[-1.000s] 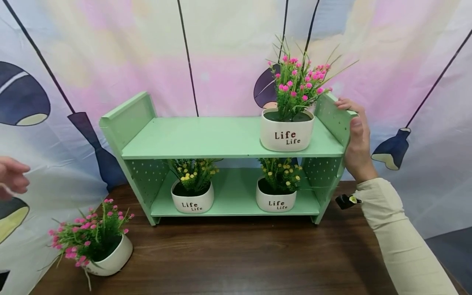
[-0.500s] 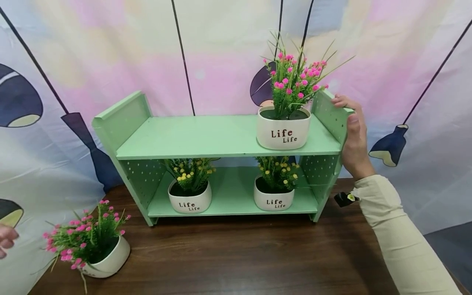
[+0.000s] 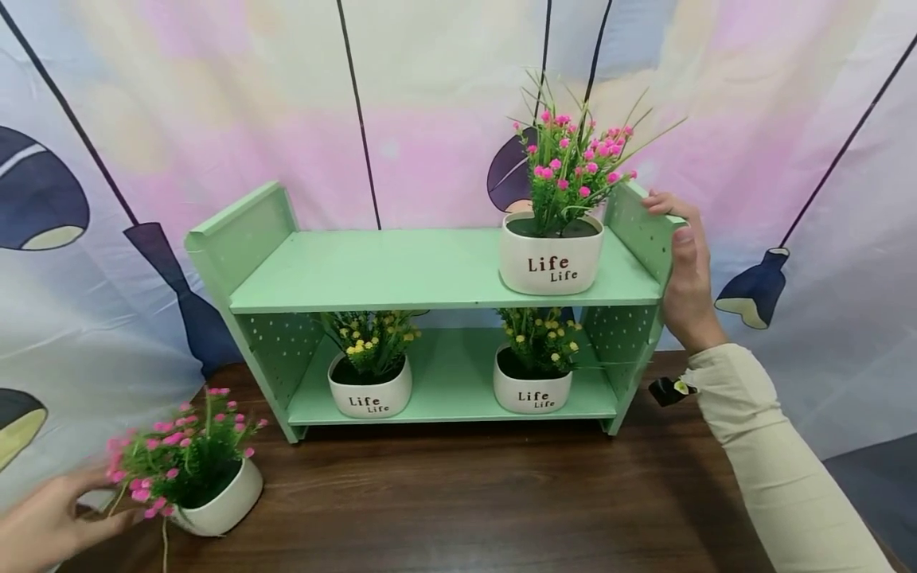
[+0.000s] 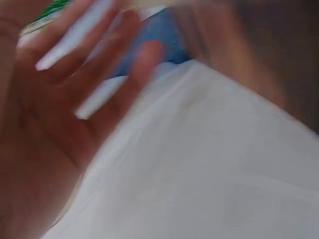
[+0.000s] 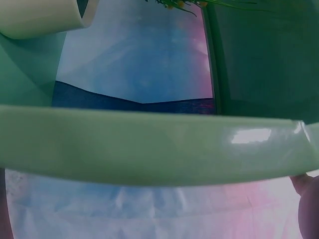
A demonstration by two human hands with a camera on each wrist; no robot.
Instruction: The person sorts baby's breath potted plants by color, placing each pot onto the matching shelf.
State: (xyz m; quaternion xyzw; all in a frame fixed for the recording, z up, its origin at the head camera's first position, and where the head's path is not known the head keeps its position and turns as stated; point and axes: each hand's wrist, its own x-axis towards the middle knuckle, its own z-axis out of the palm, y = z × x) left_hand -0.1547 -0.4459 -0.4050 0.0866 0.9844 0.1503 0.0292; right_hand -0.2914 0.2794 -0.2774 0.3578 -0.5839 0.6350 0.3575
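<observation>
In the head view a light-green two-tier shelf [image 3: 372,267] stands on the table. My right hand [image 3: 688,282] grips the top of its right side panel, fingers curled over the edge, thumb at the front. At the lower left, my left hand [image 3: 60,517] reaches beside a white pot of pink flowers [image 3: 222,501], thumb and fingers spread around the plant's outer side. That pot leans on the table, its flowers tipped left. The left wrist view shows blurred, extended fingers [image 4: 99,69]. A second pink-flowered pot [image 3: 552,255] sits at the right of the upper tier.
Two white pots of yellow flowers, one left [image 3: 370,390] and one right [image 3: 532,386], stand on the lower tier. The dark wooden table [image 3: 444,493] extends in front. A painted cloth backdrop [image 3: 430,111] hangs close behind the shelf.
My left hand has come in from the left edge, down to the tilted pink-flowered pot, which has shifted slightly right. The right hand keeps its grip on the shelf.
</observation>
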